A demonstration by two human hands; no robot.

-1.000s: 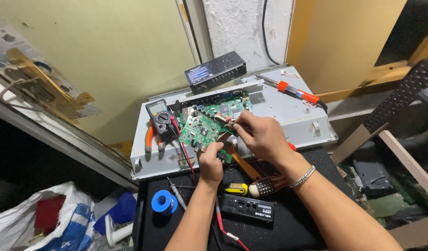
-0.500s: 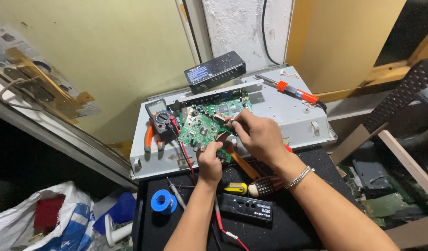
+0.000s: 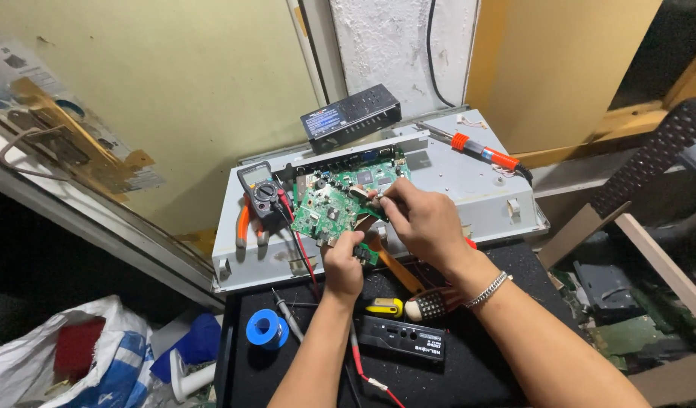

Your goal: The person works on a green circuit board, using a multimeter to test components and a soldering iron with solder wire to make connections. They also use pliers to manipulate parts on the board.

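Observation:
A green circuit board [image 3: 327, 208] lies tilted on a grey metal chassis [image 3: 469, 181]. My left hand [image 3: 343, 264] grips the board's near edge. Over the board's right side, my right hand [image 3: 420, 219] pinches a small part or tool tip between its fingers; what it is cannot be made out. A second green board [image 3: 371, 175] sits in the chassis just behind.
A multimeter [image 3: 260, 189], orange-handled pliers [image 3: 243, 223], a red-handled soldering iron [image 3: 480, 151] and a black box [image 3: 352, 115] rest on the chassis. On the black mat lie a blue tape roll [image 3: 266, 329], a yellow tool [image 3: 384, 306], a black device [image 3: 402, 338] and probe leads.
My right hand has shifted slightly over the board; my left hand keeps its grip. Nothing else has moved.

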